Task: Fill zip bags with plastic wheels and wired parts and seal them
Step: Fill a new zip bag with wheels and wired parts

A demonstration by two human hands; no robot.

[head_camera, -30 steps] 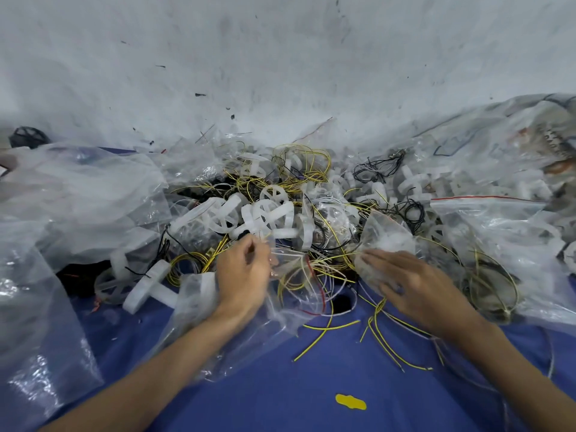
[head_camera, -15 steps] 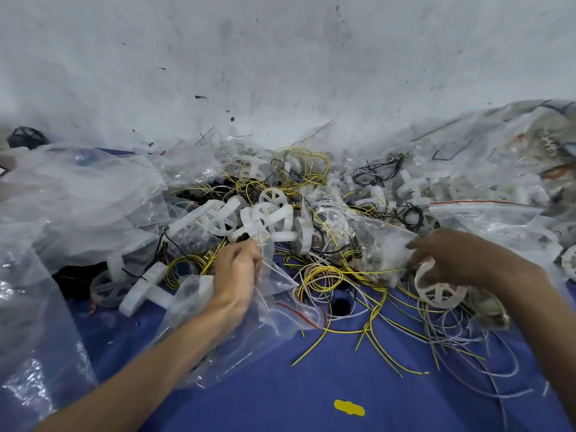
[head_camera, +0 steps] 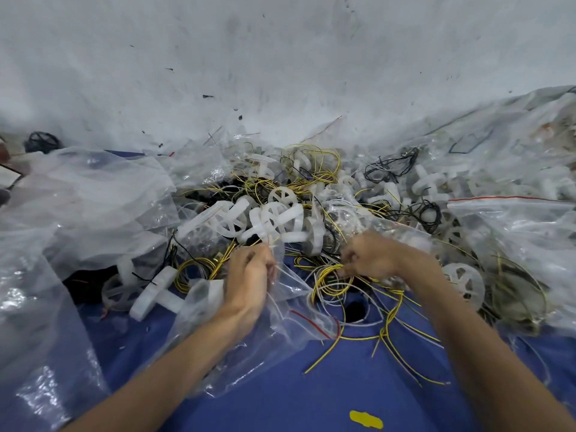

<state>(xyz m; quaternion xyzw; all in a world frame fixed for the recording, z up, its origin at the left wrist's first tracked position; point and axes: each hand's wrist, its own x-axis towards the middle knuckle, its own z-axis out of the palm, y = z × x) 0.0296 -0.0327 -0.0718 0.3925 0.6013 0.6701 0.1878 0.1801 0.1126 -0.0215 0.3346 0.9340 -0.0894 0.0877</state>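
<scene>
My left hand (head_camera: pixel 249 275) pinches the upper edge of a clear zip bag (head_camera: pixel 280 325) with a red seal line, which lies crumpled on the blue table. My right hand (head_camera: pixel 371 257) is curled round a bundle of yellow and white wires (head_camera: pixel 333 282) just right of the bag's mouth. A heap of white plastic wheels (head_camera: pixel 274 219) tangled with yellow and black wires lies right behind both hands. One loose wheel (head_camera: pixel 464 279) lies to the right of my right wrist.
Large clear plastic sheets (head_camera: pixel 81 207) cover the left side, and filled zip bags (head_camera: pixel 514 232) pile up at the right. A white wall rises behind the heap. Bare blue tabletop (head_camera: pixel 280 406) with a yellow sticker (head_camera: pixel 366 419) lies close to me.
My right hand let go of the white wheel it held at the right, moved left toward the bag and took hold of the wire bundle. My left hand kept its pinch on the bag.
</scene>
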